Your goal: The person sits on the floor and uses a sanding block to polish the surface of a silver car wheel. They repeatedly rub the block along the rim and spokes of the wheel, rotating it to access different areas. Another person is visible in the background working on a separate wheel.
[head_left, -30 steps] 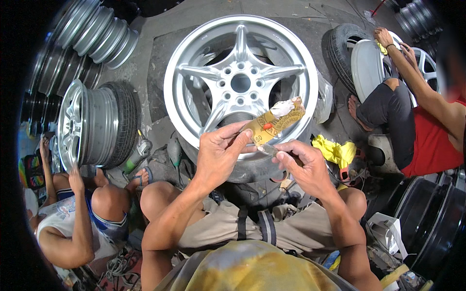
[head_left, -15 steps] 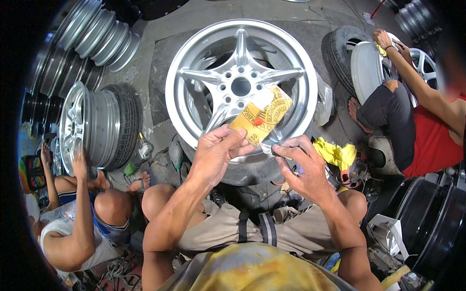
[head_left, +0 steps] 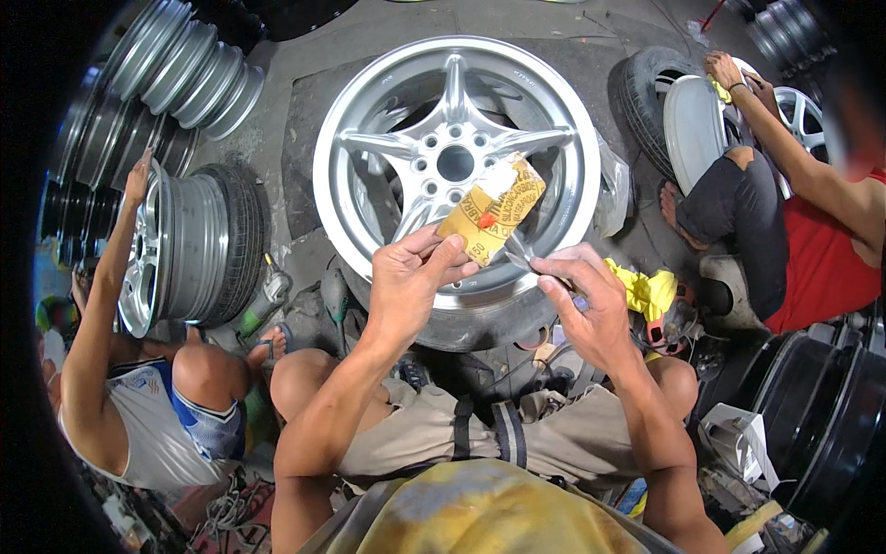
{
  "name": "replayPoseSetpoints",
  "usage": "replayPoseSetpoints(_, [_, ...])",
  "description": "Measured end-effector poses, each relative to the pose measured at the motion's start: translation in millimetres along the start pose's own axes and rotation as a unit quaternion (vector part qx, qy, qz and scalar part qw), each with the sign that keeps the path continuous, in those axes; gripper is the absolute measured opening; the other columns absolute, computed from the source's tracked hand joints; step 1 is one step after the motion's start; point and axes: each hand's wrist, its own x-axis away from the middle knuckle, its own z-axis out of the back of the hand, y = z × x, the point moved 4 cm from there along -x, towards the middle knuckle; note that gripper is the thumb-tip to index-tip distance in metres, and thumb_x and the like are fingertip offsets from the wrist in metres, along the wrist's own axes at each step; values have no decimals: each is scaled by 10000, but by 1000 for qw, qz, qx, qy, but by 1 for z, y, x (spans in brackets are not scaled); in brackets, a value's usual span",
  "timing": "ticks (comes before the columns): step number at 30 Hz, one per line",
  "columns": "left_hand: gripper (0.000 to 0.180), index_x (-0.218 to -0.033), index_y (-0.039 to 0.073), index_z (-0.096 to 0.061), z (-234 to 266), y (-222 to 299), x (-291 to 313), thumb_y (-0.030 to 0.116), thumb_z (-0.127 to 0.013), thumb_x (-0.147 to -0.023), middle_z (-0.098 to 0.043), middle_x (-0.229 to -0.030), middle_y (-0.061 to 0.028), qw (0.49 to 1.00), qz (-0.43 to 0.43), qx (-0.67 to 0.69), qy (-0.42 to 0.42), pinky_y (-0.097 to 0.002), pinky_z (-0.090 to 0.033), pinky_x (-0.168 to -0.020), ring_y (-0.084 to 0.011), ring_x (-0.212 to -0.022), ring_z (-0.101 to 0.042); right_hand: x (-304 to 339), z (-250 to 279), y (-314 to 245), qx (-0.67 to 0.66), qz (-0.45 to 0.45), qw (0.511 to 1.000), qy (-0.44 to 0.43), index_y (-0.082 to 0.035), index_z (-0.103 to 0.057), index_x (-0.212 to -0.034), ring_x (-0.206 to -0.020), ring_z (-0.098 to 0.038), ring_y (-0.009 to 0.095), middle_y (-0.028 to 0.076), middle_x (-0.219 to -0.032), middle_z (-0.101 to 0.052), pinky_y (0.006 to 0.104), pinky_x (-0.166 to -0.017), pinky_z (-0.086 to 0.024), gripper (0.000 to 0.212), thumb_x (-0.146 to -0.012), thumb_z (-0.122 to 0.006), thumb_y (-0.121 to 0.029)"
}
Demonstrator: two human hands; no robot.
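My left hand [head_left: 406, 282] pinches a piece of yellow-brown sandpaper [head_left: 466, 242], printed backing upward, between thumb and fingers. On it sit a red-orange dab [head_left: 485, 221] and a pale whitish patch [head_left: 503, 177]. In my right hand [head_left: 591, 295] is a small putty knife [head_left: 520, 251], its flat metal blade by the sandpaper's right edge; whether it touches cannot be told. Beneath both hands a silver star-spoked wheel [head_left: 452, 92] lies face up on a tire [head_left: 475, 330].
At left a person's arm reaches over an upright wheel with a tire [head_left: 226, 245]. A person in red [head_left: 826, 263] handles wheels at right. Nearby are a power tool [head_left: 268, 294], a yellow cloth [head_left: 646, 291], stacked rims [head_left: 189, 78] and black rims [head_left: 784, 420].
The putty knife has tilted, so more of its blade shows beside the sandpaper. My right hand has shifted slightly right. The person at left has raised an arm to the wheel's top.
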Motion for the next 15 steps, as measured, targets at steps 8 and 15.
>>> replayPoseSetpoints(8, [313, -1157, -106, -628, -4, 4, 2, 133, -642, -955, -690, -1040, -174, 1000, -23, -11, -11, -316, -620, -822, -205, -939, -697, 2, -5, 2, 3, 31, 999, -25, -6, -708, -1041, -799, -650, 245, 131, -921, -646, 333, -701, -518, 207, -834, -712, -1])
replayPoseSetpoints(15, [318, -1174, -104, -624, -4, 3, 2, 129, -637, -958, -689, -1048, -168, 1000, -12, -23, -13, -304, -620, -809, -194, -930, -695, 0, -6, 1, 16, 36, 999, -30, -11, -706, -1045, -806, -645, 262, 140, -922, -637, 343, -703, -517, 207, -838, -712, -7])
